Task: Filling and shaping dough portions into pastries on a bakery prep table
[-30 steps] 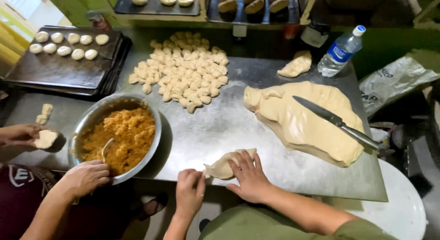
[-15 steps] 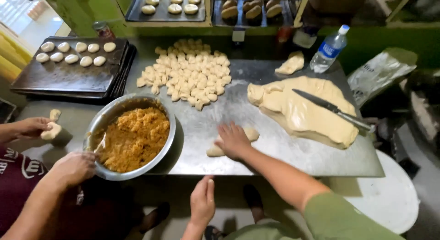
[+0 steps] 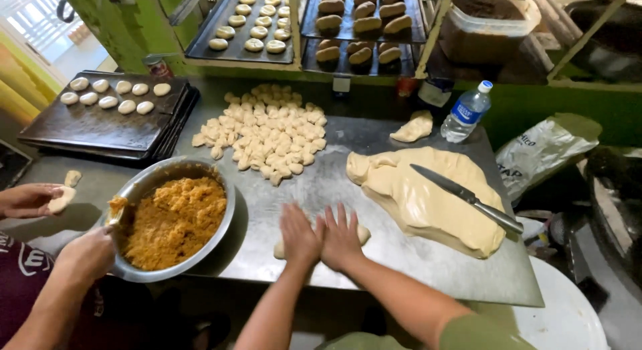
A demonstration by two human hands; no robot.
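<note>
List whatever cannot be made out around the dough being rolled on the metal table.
- Dough roll, head view: mostly covered by the left hand and right hand; only its ends show.
- Knife: the handle end blurs against the dark background beyond the dough mass.
- Co-worker's spoon in the filling bowl: its handle is hidden by the hand holding it.

Daylight pours in from the window [image 3: 30, 19] at upper left, blown out to near white. The steel table [image 3: 321, 189] catches a soft sheen around the pile of dough pieces [image 3: 264, 133]. Right of the table the room falls into dim shadow. Both hands, left hand [image 3: 299, 233] and right hand [image 3: 341, 238], are slightly motion-blurred. Wide-angle distortion bends the shelves [image 3: 361, 29] above the table.
</note>
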